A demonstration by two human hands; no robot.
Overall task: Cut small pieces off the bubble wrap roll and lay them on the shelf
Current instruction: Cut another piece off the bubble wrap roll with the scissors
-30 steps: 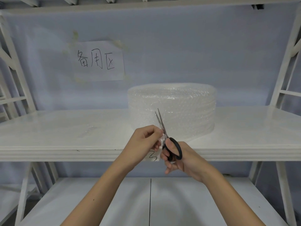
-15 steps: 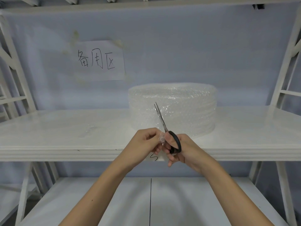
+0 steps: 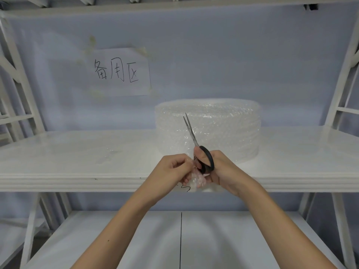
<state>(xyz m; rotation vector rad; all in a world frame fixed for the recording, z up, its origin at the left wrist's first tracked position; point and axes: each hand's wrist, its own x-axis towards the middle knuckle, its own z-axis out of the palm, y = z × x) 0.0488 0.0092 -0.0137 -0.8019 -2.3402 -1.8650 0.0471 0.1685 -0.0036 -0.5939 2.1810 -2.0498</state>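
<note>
Pinching a bubble wrap piece (image 3: 198,180), left hand (image 3: 171,171) — right hand (image 3: 223,169) grips scissors (image 3: 202,152).

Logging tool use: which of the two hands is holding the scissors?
The right hand grips the black-handled scissors; the left hand only pinches a bubble wrap piece.

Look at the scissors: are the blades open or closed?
Nearly closed: the scissors show only a thin gap at the tips, pointing up, held by the right hand.
</note>
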